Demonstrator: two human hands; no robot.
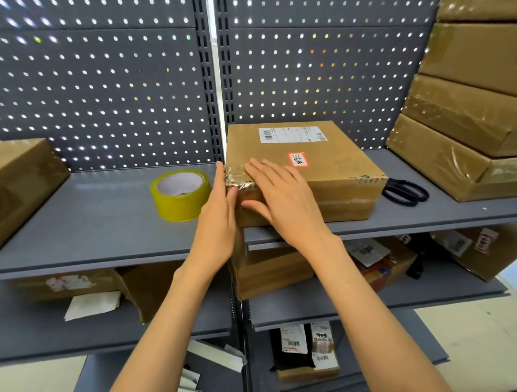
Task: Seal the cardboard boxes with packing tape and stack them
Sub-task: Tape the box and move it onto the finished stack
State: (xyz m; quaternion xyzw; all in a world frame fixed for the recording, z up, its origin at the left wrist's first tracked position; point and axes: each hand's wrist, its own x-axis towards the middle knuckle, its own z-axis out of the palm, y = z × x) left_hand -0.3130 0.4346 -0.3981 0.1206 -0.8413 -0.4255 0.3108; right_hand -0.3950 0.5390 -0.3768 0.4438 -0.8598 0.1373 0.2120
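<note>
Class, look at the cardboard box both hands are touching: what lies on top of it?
On the box: a white shipping label, a red-bordered sticker, crinkled clear tape at its left corner, and the right hand pressing flat. Whatever lies beneath that hand is covered.

Top shelf [104, 220]: 1 box in the middle [333, 169] w/ 2 labels, 1 box at left [16, 182], stack of 4 taped boxes at right [467, 121]. 1 tape roll [180, 196], 1 pr scissors [405, 192]. 2 hands: left hand [217, 224], right hand [281, 195]. Lower shelves: several boxes and parcels, too cluttered for an exact count.
</note>
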